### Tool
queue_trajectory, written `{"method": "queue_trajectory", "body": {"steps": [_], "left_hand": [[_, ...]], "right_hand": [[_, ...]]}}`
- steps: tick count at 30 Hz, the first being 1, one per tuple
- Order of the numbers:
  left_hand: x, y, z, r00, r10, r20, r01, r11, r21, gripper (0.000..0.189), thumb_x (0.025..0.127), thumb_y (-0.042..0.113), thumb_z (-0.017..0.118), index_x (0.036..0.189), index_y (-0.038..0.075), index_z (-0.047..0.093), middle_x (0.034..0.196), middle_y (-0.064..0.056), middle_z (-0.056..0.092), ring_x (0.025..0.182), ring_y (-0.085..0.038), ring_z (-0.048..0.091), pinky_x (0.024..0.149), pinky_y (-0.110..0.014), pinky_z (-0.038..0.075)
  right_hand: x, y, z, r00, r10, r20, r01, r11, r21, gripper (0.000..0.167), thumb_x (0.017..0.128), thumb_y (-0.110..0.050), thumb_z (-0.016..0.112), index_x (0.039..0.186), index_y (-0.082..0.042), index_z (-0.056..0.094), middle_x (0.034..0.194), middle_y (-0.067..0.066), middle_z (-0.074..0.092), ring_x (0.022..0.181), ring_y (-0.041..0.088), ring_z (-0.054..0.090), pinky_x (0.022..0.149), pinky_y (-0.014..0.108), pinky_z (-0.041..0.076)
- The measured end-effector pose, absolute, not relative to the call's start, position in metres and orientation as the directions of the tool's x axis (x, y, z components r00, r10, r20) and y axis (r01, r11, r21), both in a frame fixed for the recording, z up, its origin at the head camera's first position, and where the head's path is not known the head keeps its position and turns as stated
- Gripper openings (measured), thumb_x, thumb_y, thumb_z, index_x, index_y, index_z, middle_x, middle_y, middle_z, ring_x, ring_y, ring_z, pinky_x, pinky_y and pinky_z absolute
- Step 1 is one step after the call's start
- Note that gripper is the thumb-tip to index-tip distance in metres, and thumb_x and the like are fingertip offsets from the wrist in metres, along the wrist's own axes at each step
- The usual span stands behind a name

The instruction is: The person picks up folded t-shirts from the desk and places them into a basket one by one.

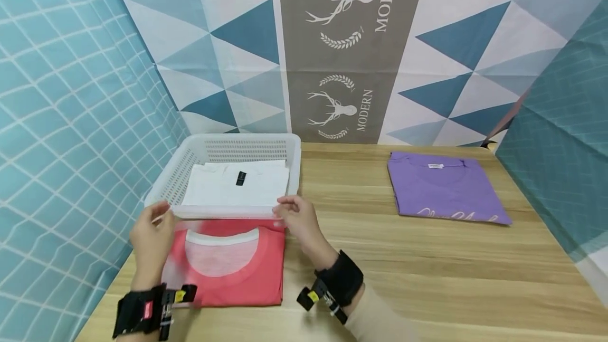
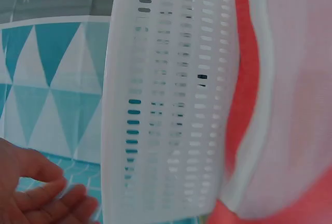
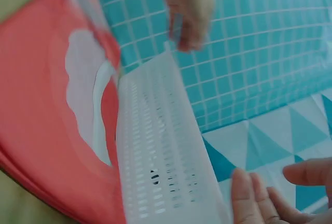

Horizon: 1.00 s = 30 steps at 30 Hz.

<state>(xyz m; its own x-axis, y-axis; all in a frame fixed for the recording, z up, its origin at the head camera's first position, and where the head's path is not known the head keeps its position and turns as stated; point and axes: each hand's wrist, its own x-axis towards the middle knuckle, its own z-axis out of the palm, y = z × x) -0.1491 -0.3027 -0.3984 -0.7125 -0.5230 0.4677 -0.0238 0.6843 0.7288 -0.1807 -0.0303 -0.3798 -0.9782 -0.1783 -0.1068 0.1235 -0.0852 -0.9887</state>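
Observation:
A white plastic basket (image 1: 223,213) with slotted walls stands at the back left of the table, with a folded white shirt (image 1: 214,189) inside. Directly in front of it lies a folded red shirt (image 1: 261,284) with a pale neckline. My left hand (image 1: 153,234) is by the basket's front left corner, fingers loosely bent; the left wrist view shows these fingers (image 2: 49,195) apart from the basket wall. Near the front right corner is my right hand (image 1: 304,223), its fingers (image 3: 246,193) fairly straight beside the rim. Whether it touches the rim I cannot tell.
A folded purple shirt (image 1: 442,189) lies at the back right of the wooden table (image 1: 351,194). Blue grid-patterned cloth (image 1: 71,136) hangs along the left side. Behind the table is a patterned curtain (image 1: 247,41), and teal cloth (image 1: 560,136) covers the right side.

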Motion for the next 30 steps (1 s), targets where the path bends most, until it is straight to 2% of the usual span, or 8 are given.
{"method": "queue_trajectory", "body": {"steps": [2,4,6,7,10,15,20,30], "left_hand": [[-0.133,-0.305,-0.406,-0.736,-0.534,0.416,-0.106,0.697,0.709,0.027,0.091,0.007,0.054,0.111,-0.008,0.064,0.105,-0.029,0.067,0.08,0.005,0.057,0.072,-0.007,0.039],[-0.119,-0.307,-0.416,-0.763,-0.552,0.336,-0.206,0.701,0.682,0.029,0.091,0.007,0.053,0.112,-0.01,0.063,0.105,-0.032,0.066,0.087,-0.021,0.065,0.074,-0.022,0.047],[-0.107,-0.311,-0.428,-0.782,-0.574,0.243,-0.303,0.69,0.658,0.033,0.091,0.009,0.051,0.114,-0.013,0.06,0.108,-0.035,0.063,0.096,-0.045,0.06,0.077,-0.043,0.048],[-0.102,-0.313,-0.434,-0.783,-0.589,0.198,-0.345,0.677,0.65,0.035,0.092,0.009,0.05,0.116,-0.015,0.058,0.109,-0.036,0.061,0.099,-0.049,0.058,0.078,-0.051,0.045],[-0.088,-0.319,-0.449,-0.761,-0.64,0.104,-0.446,0.633,0.633,0.038,0.09,0.009,0.051,0.118,-0.016,0.057,0.108,-0.036,0.061,0.097,-0.049,0.057,0.077,-0.052,0.043],[-0.077,-0.324,-0.459,-0.741,-0.665,0.091,-0.483,0.622,0.616,0.037,0.088,0.01,0.055,0.115,-0.015,0.059,0.107,-0.036,0.061,0.097,-0.051,0.056,0.078,-0.051,0.042],[-0.071,-0.329,-0.46,-0.76,-0.649,0.033,-0.511,0.629,0.585,0.039,0.088,0.011,0.054,0.118,-0.014,0.056,0.12,-0.039,0.055,0.106,-0.058,0.049,0.088,-0.061,0.04],[-0.059,-0.338,-0.453,-0.807,-0.575,-0.138,-0.552,0.649,0.523,0.042,0.09,0.013,0.049,0.123,-0.011,0.055,0.127,-0.037,0.051,0.111,-0.058,0.047,0.091,-0.058,0.041]], "right_hand": [[-0.172,-0.024,-0.393,-0.967,-0.204,-0.155,0.164,-0.029,-0.986,0.026,0.091,-0.003,0.057,0.114,0.009,0.059,0.097,0.021,0.068,0.073,0.012,0.064,0.069,0.026,0.059],[-0.162,-0.018,-0.405,-0.948,-0.233,-0.216,0.206,0.065,-0.976,0.027,0.091,-0.007,0.06,0.114,0.007,0.059,0.094,0.018,0.067,0.072,0.014,0.063,0.068,0.03,0.059],[-0.155,-0.014,-0.419,-0.931,-0.251,-0.264,0.229,0.161,-0.96,0.028,0.09,-0.011,0.062,0.112,0.007,0.059,0.091,0.016,0.067,0.069,0.015,0.062,0.065,0.032,0.058],[-0.151,-0.013,-0.425,-0.92,-0.261,-0.292,0.249,0.186,-0.95,0.027,0.089,-0.011,0.063,0.108,0.007,0.058,0.085,0.013,0.066,0.068,0.015,0.06,0.062,0.03,0.056],[-0.143,-0.017,-0.441,-0.899,-0.278,-0.337,0.287,0.207,-0.935,0.019,0.087,-0.008,0.065,0.098,0.006,0.056,0.074,0.007,0.062,0.061,0.011,0.058,0.057,0.027,0.055],[-0.137,-0.028,-0.455,-0.905,-0.265,-0.332,0.276,0.23,-0.933,0.011,0.083,-0.002,0.066,0.079,0.003,0.058,0.064,0.007,0.063,0.049,0.009,0.057,0.05,0.027,0.055],[-0.135,-0.034,-0.46,-0.902,-0.254,-0.35,0.285,0.261,-0.922,0.019,0.082,0.001,0.067,0.067,0.0,0.055,0.06,0.009,0.06,0.045,0.009,0.057,0.047,0.03,0.055],[-0.135,-0.024,-0.459,-0.882,-0.288,-0.372,0.278,0.318,-0.906,0.033,0.08,0.006,0.067,0.059,-0.01,0.046,0.05,0.002,0.051,0.039,0.006,0.05,0.042,0.024,0.051]]}}
